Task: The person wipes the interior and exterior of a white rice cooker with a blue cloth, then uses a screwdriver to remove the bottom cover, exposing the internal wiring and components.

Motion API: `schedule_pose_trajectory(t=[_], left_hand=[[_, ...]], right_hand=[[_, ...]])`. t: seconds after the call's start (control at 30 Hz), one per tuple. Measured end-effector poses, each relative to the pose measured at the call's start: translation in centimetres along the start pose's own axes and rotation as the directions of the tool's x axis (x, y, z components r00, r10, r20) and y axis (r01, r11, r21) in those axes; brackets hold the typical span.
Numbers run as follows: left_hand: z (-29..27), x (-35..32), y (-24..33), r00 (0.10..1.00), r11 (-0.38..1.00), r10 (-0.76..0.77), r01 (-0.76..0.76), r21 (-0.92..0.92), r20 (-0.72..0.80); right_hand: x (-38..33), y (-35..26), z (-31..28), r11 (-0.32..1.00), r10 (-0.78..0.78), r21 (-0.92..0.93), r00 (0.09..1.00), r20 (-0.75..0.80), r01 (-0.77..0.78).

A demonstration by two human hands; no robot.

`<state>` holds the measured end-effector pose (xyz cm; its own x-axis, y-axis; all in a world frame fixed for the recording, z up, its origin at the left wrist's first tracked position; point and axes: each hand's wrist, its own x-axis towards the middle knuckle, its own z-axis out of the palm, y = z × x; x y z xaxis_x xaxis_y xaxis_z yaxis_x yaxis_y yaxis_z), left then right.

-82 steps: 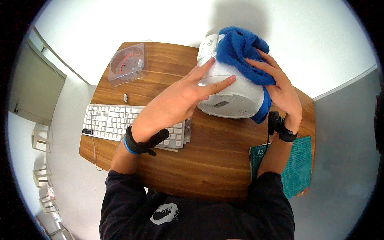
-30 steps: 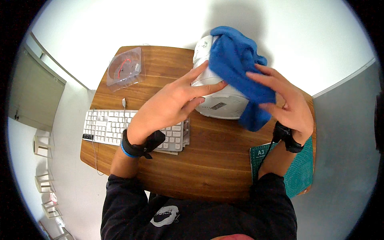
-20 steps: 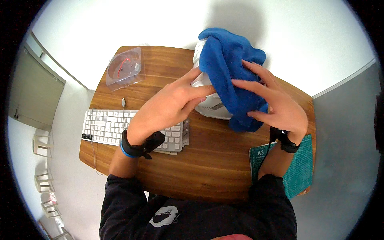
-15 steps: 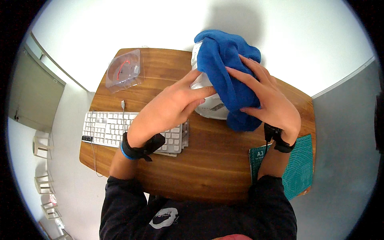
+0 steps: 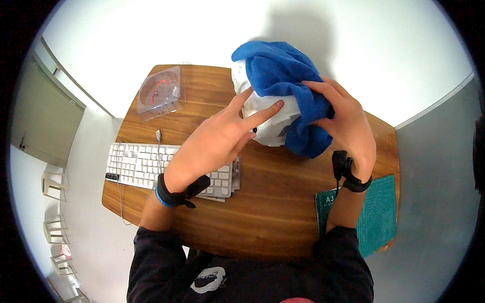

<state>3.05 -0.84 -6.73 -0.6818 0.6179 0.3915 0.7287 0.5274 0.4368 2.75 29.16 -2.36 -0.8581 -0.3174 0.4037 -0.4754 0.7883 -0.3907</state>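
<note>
A soft blue cloth (image 5: 283, 68) lies draped in folds over a white rounded object (image 5: 273, 113) at the back of the table. The cloth hides much of that object, so its exact kind cannot be made out. My left hand (image 5: 227, 126) rests against the white object's left side with its fingers spread. On the opposite side, my right hand (image 5: 348, 113) is closed on the cloth's right edge, its thumb below and partly hidden by the folds. Black straps circle both wrists.
A white keyboard (image 5: 136, 164) with a loose cable lies at the left, partly under my left forearm. Behind it sits a clear plastic tray (image 5: 160, 93) with a red piece inside. A green cutting mat (image 5: 379, 217) lies at the right edge; a white wall (image 5: 202, 30) stands behind the table.
The cloth has shifted and been pulled back, baring more of the white object's front. My right hand has moved slightly lower; my left fingers now reach across the white surface.
</note>
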Motion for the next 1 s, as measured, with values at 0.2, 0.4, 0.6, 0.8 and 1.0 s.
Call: schedule_pose_trajectory(t=[0.2,0.4,0.6,0.8,1.0], left_hand=[[0.4,-0.1,-0.1,0.999,0.997,-0.026,0.029,0.069,-0.04],[1.1,0.8,-0.1,0.992,0.987,0.047,-0.028,0.157,-0.12],[1.2,4.1,-0.5,0.97,0.976,0.143,-0.106,0.19,-0.197],[2.5,6.3,-0.7,0.98,0.991,0.108,-0.092,0.1,-0.165],[2.9,6.6,-0.9,0.985,0.984,0.091,-0.067,0.163,-0.145]], right_hand=[[0.5,1.0,0.0,0.999,0.037,0.001,0.988,-0.148,-0.037],[1.0,2.9,0.1,0.994,0.106,0.045,0.975,-0.197,-0.099],[1.3,5.1,0.6,0.996,0.073,0.062,0.958,-0.277,-0.058],[1.2,6.0,0.4,0.99,0.073,-0.098,0.954,-0.29,-0.106],[1.2,6.2,0.4,0.971,0.209,-0.07,0.955,-0.209,-0.228]])
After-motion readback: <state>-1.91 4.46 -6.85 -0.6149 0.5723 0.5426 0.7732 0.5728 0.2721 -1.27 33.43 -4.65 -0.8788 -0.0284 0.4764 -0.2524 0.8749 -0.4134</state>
